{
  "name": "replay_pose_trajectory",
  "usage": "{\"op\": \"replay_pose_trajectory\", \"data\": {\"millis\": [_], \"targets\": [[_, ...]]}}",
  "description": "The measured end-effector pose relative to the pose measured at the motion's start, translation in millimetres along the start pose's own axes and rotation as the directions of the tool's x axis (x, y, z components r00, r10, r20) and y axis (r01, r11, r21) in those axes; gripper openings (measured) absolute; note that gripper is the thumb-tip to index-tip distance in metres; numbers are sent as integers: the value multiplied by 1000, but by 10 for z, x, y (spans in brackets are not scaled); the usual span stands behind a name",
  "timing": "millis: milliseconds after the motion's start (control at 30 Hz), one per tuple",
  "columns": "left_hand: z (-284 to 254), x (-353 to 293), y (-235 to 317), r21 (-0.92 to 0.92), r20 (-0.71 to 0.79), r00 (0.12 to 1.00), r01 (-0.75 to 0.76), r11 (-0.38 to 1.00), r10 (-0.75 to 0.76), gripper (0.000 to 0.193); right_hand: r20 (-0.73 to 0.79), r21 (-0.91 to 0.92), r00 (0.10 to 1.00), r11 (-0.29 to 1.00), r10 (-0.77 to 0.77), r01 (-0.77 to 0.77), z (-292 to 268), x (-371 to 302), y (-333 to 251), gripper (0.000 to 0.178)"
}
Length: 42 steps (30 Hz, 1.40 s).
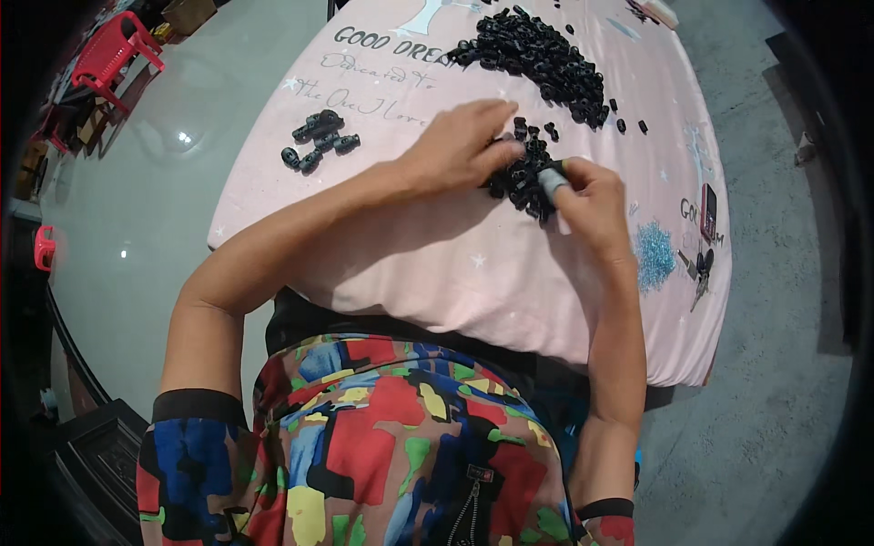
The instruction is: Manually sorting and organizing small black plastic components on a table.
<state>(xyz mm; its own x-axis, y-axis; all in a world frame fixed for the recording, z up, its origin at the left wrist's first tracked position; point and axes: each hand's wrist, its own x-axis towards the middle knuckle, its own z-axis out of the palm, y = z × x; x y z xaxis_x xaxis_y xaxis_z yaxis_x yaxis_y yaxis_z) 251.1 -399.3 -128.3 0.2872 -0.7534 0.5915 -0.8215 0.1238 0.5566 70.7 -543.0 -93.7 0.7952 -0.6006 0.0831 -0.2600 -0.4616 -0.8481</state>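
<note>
A small pile of black plastic pieces (526, 187), which look like cord locks, lies on the pink cloth-covered table (401, 246). My left hand (464, 146) reaches over the pile's left side with its fingers stretched out, the thumb touching the pieces. At the right side of the pile, my right hand (594, 200) is closed in a pinch, a grey wrap (552, 184) round its thumb. Something dark shows at its fingertips, but I cannot make out whether it is a separate piece.
Beyond my hands spreads a large black heap (537, 59) of the same pieces. Several bigger black pieces (320, 138) lie at the left. On the right are tiny blue bits (655, 255), a phone (709, 211) and keys (702, 278). A red chair (116, 56) stands far left.
</note>
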Motion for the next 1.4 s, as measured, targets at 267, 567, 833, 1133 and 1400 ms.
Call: {"op": "replay_pose_trajectory", "data": {"millis": [267, 567, 833, 1133, 1400], "targets": [[-176, 113, 146, -84, 363, 929, 109, 990, -72, 50, -88, 51, 982, 984, -166, 171, -89, 428, -48, 16], [36, 59, 146, 103, 310, 950, -2, 995, -30, 59, -81, -300, 930, 899, -358, 320, 175, 424, 1, 20], [-123, -59, 143, -17, 317, 948, 36, 999, -28, 56, -184, -182, 930, 941, -318, 286, 45, 293, -21, 19], [-10, 237, -29, 160, 297, 953, 7, 987, -54, 48, -202, 41, 965, 983, -168, 179, 1, 288, -13, 15], [-71, 130, 125, 126, 353, 936, -53, 991, 5, 62, -187, -34, 972, 990, -139, 135, -73, 308, 74, 14]]}}
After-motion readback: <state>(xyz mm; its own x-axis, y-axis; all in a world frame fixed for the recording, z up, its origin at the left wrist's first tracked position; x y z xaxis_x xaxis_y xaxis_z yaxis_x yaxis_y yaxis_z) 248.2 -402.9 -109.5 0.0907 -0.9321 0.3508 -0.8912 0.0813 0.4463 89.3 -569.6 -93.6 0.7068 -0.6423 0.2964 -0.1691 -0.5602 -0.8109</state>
